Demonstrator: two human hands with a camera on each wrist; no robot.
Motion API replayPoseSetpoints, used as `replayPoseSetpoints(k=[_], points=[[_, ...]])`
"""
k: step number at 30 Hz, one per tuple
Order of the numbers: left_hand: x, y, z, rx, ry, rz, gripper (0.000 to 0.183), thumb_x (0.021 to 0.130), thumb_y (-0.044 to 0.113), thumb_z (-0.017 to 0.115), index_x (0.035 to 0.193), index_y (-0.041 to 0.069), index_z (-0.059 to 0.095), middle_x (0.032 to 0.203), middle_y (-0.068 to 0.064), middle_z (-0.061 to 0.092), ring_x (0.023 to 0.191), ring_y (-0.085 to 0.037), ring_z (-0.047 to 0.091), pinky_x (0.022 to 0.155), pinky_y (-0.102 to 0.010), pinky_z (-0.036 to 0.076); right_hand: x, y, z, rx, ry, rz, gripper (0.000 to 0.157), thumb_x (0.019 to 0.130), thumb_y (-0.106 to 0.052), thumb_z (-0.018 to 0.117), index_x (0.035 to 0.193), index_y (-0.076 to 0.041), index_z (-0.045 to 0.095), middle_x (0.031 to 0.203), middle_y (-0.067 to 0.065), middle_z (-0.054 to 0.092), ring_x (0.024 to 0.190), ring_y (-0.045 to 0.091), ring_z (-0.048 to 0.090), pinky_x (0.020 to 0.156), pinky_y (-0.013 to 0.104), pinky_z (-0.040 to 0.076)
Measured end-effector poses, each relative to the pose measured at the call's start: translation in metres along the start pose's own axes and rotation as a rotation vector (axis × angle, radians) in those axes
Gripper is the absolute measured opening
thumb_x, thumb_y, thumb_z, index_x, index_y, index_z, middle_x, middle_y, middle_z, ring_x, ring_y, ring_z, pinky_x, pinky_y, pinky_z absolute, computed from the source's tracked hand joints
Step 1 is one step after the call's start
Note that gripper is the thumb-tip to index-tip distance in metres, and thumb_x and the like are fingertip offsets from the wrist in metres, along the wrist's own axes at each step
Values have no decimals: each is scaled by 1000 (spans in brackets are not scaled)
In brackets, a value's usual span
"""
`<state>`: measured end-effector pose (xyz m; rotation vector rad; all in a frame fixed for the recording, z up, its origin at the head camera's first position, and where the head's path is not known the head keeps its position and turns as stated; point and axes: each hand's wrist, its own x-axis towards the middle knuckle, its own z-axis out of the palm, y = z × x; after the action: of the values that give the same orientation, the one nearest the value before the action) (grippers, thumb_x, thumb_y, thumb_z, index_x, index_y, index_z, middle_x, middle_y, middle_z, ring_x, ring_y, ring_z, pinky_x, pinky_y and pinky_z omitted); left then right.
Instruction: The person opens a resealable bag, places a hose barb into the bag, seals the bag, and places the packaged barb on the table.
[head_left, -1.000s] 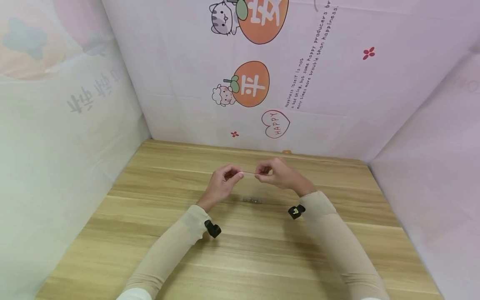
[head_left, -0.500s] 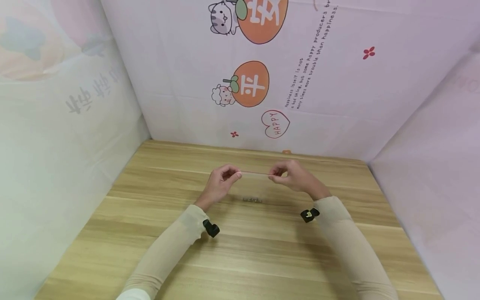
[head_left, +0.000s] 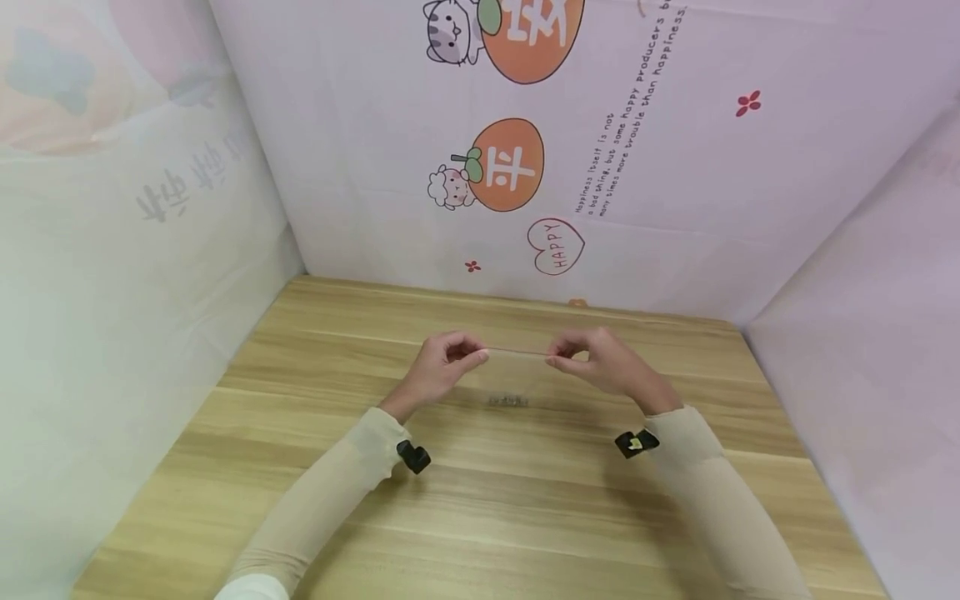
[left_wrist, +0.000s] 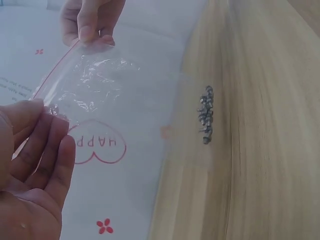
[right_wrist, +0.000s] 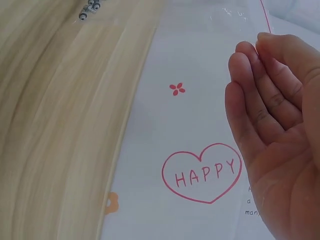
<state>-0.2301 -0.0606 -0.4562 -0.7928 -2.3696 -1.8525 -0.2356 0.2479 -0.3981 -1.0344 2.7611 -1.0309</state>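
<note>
A clear zip bag [left_wrist: 95, 85] with a red line along its top edge hangs between both hands over the table. My left hand [head_left: 438, 367] pinches one end of that edge between thumb and fingers. At the other end, my right hand [head_left: 603, 365] pinches the edge in the same way. The red strip [head_left: 517, 351] runs straight from one hand to the other. Small silvery metal pieces that look like screws [left_wrist: 206, 115] lie in a row at the bottom of the bag. In the right wrist view only a few screws [right_wrist: 90, 9] show at the top edge.
The wood-grain table [head_left: 480, 517] spreads under both arms. A white printed sheet [head_left: 360, 167] stands upright behind it, with pale side sheets [head_left: 862, 333] at left and right. Black wrist cameras [head_left: 412, 457] sit on both sleeves.
My right hand has slid to the right along the bag's top edge, away from my left hand, so more red strip shows between them. The left hand keeps its pinch, nearly still.
</note>
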Motion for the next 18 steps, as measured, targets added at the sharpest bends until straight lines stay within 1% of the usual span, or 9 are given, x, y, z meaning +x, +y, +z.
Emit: replayPoseSetpoints(k=[2,4,5,7,9,11,15,18], points=[[-1,3,-1,3,-25,17,21,104,23,69,109,4,76,101,-16,75,86,-50,63,66,-22,50,-4,-2,1,25,6,5,6,100,-16,74,94,-18,76,91,-6,75,86,9,70,81,32,61],[-4,5,-2,14,-48,21,21,104,23,69,109,4,76,99,-15,75,84,-46,64,66,-22,51,-9,-4,3,58,8,8,5,99,-15,75,95,-14,76,91,-1,76,85,9,70,81,29,62],[-6,6,-3,18,-59,17,22,104,24,69,109,3,75,98,-14,75,85,-44,65,67,-22,52,-11,-5,4,78,8,9,4,99,-13,75,95,-13,77,91,0,76,85,9,70,82,28,62],[-10,8,-3,25,-81,2,22,104,26,70,109,5,76,98,-11,75,86,-41,67,69,-23,54,-16,-7,7,123,6,14,4,98,-12,76,96,-9,77,91,4,77,84,9,70,81,28,62],[-14,10,-3,31,-103,-15,24,104,27,69,111,5,75,98,-6,75,88,-38,68,71,-24,56,-20,-8,9,165,0,22,7,98,-11,76,96,-5,77,91,9,77,83,9,69,81,27,62],[-16,11,-3,29,-121,-26,23,104,28,69,111,6,75,99,-7,75,90,-40,69,73,-25,57,-24,-8,12,200,-3,29,7,98,-9,76,97,-3,77,91,12,76,83,10,69,80,28,63],[-14,9,-2,27,-126,-52,22,104,27,69,111,7,75,101,-10,75,94,-42,70,76,-28,59,-25,-5,16,217,-1,56,8,99,-12,75,97,-5,76,92,14,76,83,13,69,76,25,62],[-9,2,-1,32,-107,-84,25,104,27,70,112,5,75,102,-8,75,96,-42,70,77,-29,59,-21,1,21,221,3,116,13,101,-20,74,100,-7,76,96,14,76,86,21,70,77,24,60]])
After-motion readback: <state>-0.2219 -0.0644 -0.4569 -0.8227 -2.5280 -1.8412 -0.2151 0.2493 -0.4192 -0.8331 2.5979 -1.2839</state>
